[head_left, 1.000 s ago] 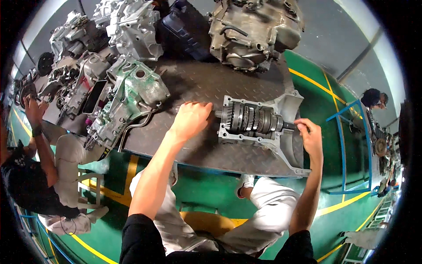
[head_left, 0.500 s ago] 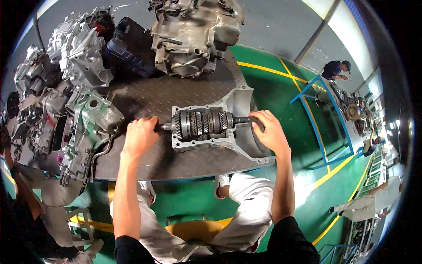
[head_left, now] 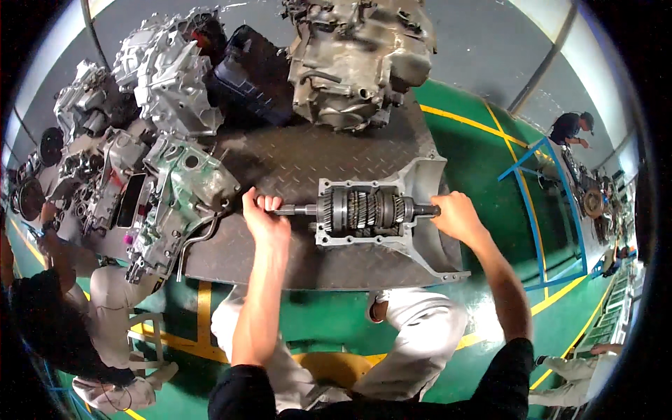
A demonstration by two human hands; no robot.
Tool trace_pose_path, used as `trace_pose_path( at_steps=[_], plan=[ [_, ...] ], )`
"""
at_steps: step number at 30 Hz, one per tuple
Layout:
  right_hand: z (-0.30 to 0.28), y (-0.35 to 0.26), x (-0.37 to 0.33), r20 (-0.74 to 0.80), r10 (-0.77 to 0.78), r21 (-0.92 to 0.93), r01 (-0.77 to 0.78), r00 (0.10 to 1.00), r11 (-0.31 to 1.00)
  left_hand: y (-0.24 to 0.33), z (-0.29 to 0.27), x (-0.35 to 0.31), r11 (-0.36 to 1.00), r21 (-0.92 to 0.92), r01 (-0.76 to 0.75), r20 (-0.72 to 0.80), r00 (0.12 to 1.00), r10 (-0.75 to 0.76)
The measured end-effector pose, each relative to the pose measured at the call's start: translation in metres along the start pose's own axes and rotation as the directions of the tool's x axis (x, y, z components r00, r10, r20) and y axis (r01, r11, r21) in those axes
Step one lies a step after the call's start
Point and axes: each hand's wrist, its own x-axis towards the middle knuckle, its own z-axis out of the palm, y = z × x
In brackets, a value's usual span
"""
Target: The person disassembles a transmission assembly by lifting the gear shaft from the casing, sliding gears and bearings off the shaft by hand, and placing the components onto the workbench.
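Observation:
A gear shaft assembly (head_left: 362, 211) with several helical gears lies lengthwise in an open metal gearbox housing half (head_left: 341, 240) on the dark table. Its splined end (head_left: 301, 209) sticks out to the left. My left hand (head_left: 264, 215) is closed, its curled fingers around the tip of that end. At the other side, my right hand (head_left: 458, 217) grips the shaft's short right end (head_left: 425, 210) with bent fingers. The housing's flared bell (head_left: 428, 175) spreads out around the right shaft end. My palms and some fingertips are hidden.
A large gearbox (head_left: 357, 77) stands at the table's back. Left are grey castings (head_left: 171, 91), a dark blue part (head_left: 255, 80), a greenish casting (head_left: 189, 171) with a bent pipe, and a phone (head_left: 131, 201). A co-worker (head_left: 59, 294) sits left; a blue frame (head_left: 542, 231) stands right.
The view has shifted, so the scene sits further right. My right fingers have closed around the shaft end. My left fingers have curled, and more of the splined end shows.

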Motion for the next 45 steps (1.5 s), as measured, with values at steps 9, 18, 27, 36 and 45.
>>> trace_pose_path(
  at_steps=[9,18,27,36,45],
  plan=[
    [-0.013,-0.006,0.003,0.057,0.044,0.182,-0.053,0.997,0.982,0.007,0.034,-0.023,0.989,-0.146,-0.029,0.218,0.974,0.061],
    [-0.065,-0.024,-0.028,-0.098,-0.126,0.171,0.141,0.987,0.975,0.031,0.066,-0.058,0.967,-0.257,0.005,0.338,0.937,0.085],
    [-0.072,-0.117,-0.068,-0.101,0.031,0.471,0.020,0.994,0.882,0.155,0.121,-0.123,0.973,-0.221,0.073,0.684,0.722,0.101],
    [0.017,-0.251,-0.060,-0.249,0.166,0.896,0.161,0.954,0.414,0.221,0.236,-0.218,0.808,0.189,-0.558,0.789,0.576,0.212],
    [0.072,-0.347,-0.025,-0.364,0.103,0.921,0.341,0.926,0.189,0.194,0.271,-0.219,0.562,0.407,-0.720,0.761,0.607,0.227]
  ],
)
